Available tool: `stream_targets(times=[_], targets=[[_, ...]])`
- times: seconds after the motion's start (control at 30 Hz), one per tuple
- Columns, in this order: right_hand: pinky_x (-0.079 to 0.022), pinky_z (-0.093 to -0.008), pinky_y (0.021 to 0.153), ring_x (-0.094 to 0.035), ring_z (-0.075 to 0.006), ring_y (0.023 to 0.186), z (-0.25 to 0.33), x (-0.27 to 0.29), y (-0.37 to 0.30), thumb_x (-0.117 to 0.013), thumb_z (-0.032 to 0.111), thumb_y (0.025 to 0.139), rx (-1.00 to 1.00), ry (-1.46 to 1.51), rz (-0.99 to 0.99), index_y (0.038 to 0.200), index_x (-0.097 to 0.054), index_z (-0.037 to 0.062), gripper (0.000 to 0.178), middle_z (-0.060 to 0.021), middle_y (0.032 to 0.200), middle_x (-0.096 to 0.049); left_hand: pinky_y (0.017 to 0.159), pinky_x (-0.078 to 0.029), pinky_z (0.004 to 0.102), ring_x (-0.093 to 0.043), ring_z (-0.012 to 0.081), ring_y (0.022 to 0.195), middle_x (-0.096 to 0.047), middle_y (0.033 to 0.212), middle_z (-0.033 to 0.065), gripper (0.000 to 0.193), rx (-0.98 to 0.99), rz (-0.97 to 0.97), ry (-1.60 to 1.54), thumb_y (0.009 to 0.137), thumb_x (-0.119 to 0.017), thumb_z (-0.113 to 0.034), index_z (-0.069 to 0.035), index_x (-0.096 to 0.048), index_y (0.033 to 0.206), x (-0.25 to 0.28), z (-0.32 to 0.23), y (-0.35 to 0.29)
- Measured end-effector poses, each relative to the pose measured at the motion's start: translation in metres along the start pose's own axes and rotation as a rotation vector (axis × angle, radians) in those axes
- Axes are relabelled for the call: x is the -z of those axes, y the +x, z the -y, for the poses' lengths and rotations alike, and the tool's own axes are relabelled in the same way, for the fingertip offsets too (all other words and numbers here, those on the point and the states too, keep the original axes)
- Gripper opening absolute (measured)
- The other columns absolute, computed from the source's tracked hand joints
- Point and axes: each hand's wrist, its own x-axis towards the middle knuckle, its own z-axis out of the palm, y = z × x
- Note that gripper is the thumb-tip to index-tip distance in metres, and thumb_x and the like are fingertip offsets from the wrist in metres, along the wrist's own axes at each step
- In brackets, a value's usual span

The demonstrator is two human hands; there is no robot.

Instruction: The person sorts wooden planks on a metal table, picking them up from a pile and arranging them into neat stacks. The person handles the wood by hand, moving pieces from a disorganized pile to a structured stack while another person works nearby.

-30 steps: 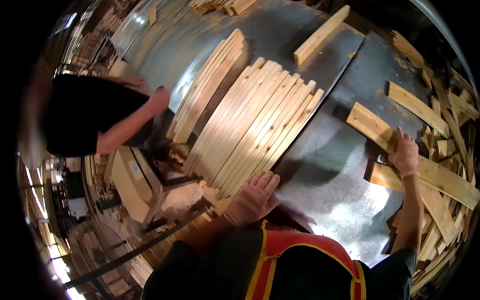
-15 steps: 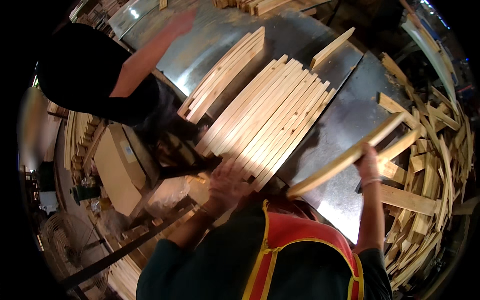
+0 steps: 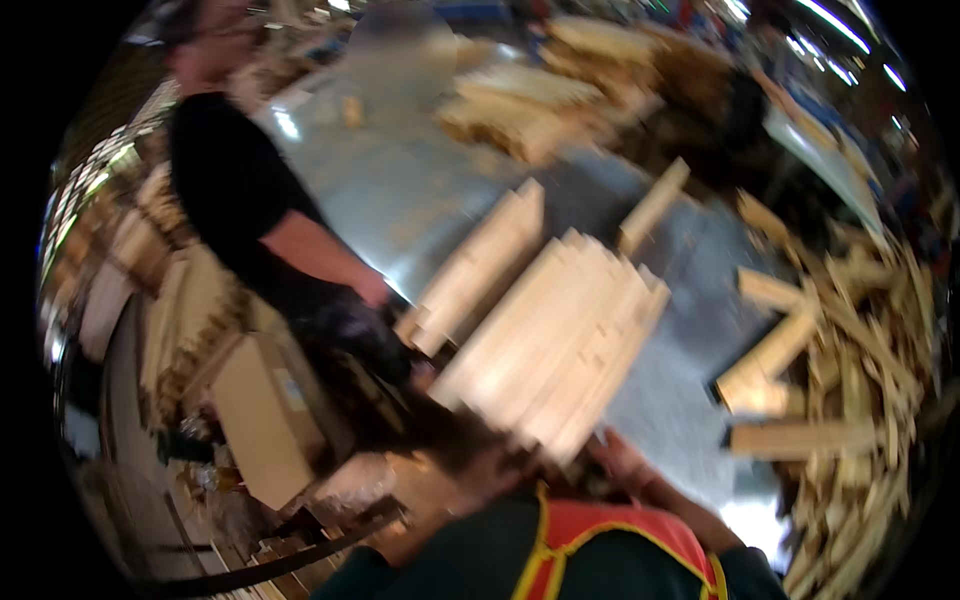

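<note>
Metal table (image 3: 675,425): grey. Row of wooden strips (image 3: 560,340): at the table's near edge, ahead of both hands, long axis slanting away rightward. Right hand (image 3: 622,462): just beside the row's near right corner. Left hand (image 3: 500,472): nearer its left end. Both blurred; grip, contact: cannot tell.

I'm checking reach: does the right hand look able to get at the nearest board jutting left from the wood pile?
Probably yes: nothing visible blocks the way across the metal tabletop from the right hand to that board.
</note>
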Motion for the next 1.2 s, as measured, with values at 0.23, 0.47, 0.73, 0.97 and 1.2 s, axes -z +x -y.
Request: stream_targets(times=[0.23,0.47,0.73,0.97,1.2], targets=[[-0.054,-0.0434,0.100,-0.066,-0.0299,0.116,0.078,-0.087,-0.073,-0.063,0.018,0.096,-0.256,0.257,-0.245,0.161,-0.031,0.0052,0.074,-0.0194,0.144,-0.058,0.124,-0.033,0.0453,-0.043,0.0422,0.148,-0.043,0.161,0.0242,0.090,0.329,0.024,0.704,0.096,-0.057,-0.065,-0.005,-0.038,0.161,0.001,-0.048,-0.013],[-0.052,-0.0461,0.106,-0.065,-0.0348,0.123,0.080,-0.093,-0.048,-0.065,0.014,0.094,-0.086,0.442,-0.050,0.163,-0.027,0.0048,0.080,-0.0231,0.147,-0.056,0.122,-0.035,0.0479,-0.041,0.0446,0.148,-0.041,0.162,0.0246,0.051,0.196,0.140,0.801,0.106,-0.046,-0.045,-0.021,-0.054,0.151,0.013,0.005,-0.008],[-0.047,-0.0409,0.110,-0.058,-0.0305,0.131,0.060,-0.078,-0.032,-0.070,0.014,0.093,-0.066,0.259,0.004,0.161,-0.030,0.0028,0.080,-0.0175,0.148,-0.056,0.122,-0.035,0.0393,-0.048,0.0356,0.144,-0.051,0.154,0.0230,0.059,0.171,0.120,0.517,0.109,-0.049,-0.042,-0.002,-0.048,0.153,-0.010,0.036,0.005],[-0.050,-0.0432,0.106,-0.061,-0.0342,0.127,0.057,-0.081,-0.027,-0.076,0.020,0.093,-0.046,0.214,0.026,0.159,-0.034,0.0035,0.080,-0.0178,0.148,-0.056,0.110,-0.046,0.0447,-0.061,0.0371,0.128,-0.061,0.141,0.0210,0.059,-0.091,0.150,0.374,0.102,-0.056,-0.045,-0.004,-0.054,0.144,-0.002,0.088,0.009],[-0.053,-0.0458,0.102,-0.064,-0.0331,0.122,0.039,-0.074,-0.026,-0.068,0.010,0.093,-0.044,0.294,0.045,0.157,-0.040,0.0074,0.070,-0.0156,0.142,-0.061,0.101,-0.050,0.0487,-0.063,0.0411,0.123,-0.065,0.127,0.0241,0.057,0.211,0.227,0.665,0.098,-0.057,-0.046,-0.002,-0.058,0.134,-0.013,-0.019,0.008]])
